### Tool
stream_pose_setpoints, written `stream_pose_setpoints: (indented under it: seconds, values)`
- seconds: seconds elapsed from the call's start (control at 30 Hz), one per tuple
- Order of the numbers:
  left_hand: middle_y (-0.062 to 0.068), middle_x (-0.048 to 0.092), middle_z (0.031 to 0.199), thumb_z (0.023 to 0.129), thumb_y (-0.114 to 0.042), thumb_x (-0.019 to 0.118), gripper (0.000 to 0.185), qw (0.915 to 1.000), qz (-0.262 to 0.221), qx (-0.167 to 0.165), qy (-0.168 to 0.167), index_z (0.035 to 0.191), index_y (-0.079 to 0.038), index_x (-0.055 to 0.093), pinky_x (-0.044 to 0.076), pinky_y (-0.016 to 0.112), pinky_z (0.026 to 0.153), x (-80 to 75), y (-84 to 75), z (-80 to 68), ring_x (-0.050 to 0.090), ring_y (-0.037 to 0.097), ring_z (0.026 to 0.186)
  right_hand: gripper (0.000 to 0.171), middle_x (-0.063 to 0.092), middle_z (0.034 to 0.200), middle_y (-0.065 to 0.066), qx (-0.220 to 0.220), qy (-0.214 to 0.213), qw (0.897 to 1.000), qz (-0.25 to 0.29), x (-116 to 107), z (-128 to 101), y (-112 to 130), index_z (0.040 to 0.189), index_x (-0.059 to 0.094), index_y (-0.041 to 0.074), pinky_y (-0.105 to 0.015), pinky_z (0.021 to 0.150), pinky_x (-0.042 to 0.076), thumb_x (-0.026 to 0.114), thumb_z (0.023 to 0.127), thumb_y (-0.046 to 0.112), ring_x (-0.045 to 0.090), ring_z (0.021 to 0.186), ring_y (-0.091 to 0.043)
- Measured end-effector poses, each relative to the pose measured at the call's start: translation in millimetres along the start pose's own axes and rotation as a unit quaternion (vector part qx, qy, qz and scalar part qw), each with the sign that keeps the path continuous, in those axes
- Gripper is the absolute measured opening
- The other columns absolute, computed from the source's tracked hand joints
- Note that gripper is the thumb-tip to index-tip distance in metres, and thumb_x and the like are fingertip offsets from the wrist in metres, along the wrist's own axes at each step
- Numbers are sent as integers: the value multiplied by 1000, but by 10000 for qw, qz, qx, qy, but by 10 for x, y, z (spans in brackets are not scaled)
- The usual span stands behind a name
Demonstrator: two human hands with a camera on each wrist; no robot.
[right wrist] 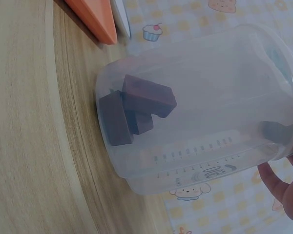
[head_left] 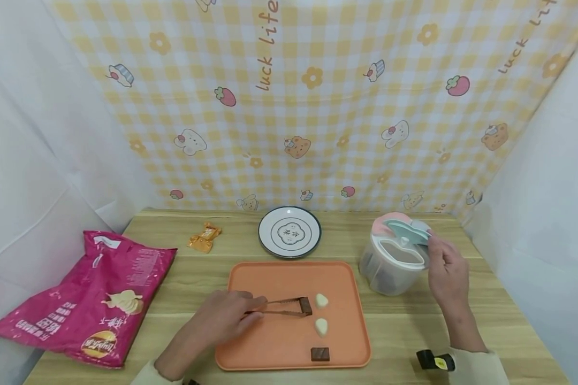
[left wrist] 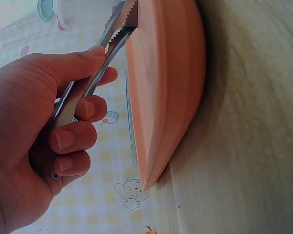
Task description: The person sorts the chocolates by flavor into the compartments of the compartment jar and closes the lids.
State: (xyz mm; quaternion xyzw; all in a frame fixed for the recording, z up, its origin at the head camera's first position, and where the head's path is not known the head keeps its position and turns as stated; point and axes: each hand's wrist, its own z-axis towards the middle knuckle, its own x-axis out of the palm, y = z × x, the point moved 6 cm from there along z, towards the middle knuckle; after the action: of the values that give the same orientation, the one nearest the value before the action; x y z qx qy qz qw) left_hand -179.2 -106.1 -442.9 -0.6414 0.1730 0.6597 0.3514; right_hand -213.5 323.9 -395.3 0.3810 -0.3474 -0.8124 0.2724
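Note:
My left hand [head_left: 221, 318] grips metal tongs [left wrist: 115, 46] over the orange tray [head_left: 265, 278]. At the tongs' tips is a brown chocolate piece [head_left: 306, 306], lying between the serrated ends. Two pale, drop-shaped pieces [head_left: 321, 300] and another chocolate piece [head_left: 320, 354] lie on the tray's right half. On the right, my right hand [head_left: 449, 272] holds the raised light-blue lid flap [head_left: 407, 232] of a clear plastic container [head_left: 390, 280]. Inside it, several dark brown blocks [right wrist: 149, 96] rest at the bottom in the right wrist view.
Behind the tray stands a white plate [head_left: 289, 218] with a dark blue rim. A gold-wrapped candy [head_left: 203, 239] lies at the back left. The big magenta chip bag [head_left: 91, 299] covers the table's left side. A checkered cloth [head_left: 313, 123] hangs behind the table.

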Motion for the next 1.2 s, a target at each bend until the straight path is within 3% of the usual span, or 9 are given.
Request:
stream_pose_setpoints:
  seconds: [0.1,0.17,0.37,0.57,0.7,0.9,1.2]
  values:
    - [-14,42,69,98,-30,71,10,10000,53,18,-19,94,-27,62,31,26,45,-3,-1,0,39,2,55,43,66,132,-14,-19,-5,10000,-22,1,-1,10,121,72,-6,-13,94,40,51,110,30,54,122,-3]
    - [-13,43,70,99,-29,71,6,10000,83,30,-42,98,-26,66,32,25,45,-9,-4,1,39,2,55,43,66,133,-14,-18,2,10000,-17,2,-1,10,120,72,-6,-13,95,40,51,110,30,53,122,-1]
    - [-9,53,74,100,-28,69,19,9995,193,20,-263,116,-19,75,36,26,46,-82,-18,11,40,3,55,41,64,135,-17,22,24,10000,63,6,1,-16,123,71,-5,-15,98,39,50,110,27,55,130,-28]
    - [-8,53,74,101,-29,68,24,9980,200,33,-597,122,-19,74,35,25,45,-162,-53,34,36,4,53,40,63,137,-19,66,37,9999,100,8,3,-41,124,71,-5,-16,101,38,49,111,25,54,131,-31]
    - [-9,51,73,100,-30,69,24,9946,237,179,-997,121,-20,73,31,23,44,-222,-106,80,37,3,52,40,63,136,-18,53,28,10000,77,7,2,-34,123,71,-6,-16,101,38,49,111,26,54,131,-32]
    - [-9,52,72,98,-28,73,26,9848,190,648,-1602,122,-19,73,27,19,45,-327,-261,225,33,1,51,40,63,136,-18,46,11,9999,91,5,1,-29,123,71,-6,-16,101,38,49,110,25,55,131,-32]
    - [-6,57,77,101,-31,68,30,9778,226,979,-1840,127,-16,73,25,18,46,-406,-512,565,35,2,51,40,62,137,-19,108,36,9998,132,13,5,-33,125,70,-6,-17,102,39,49,111,25,54,131,-29]
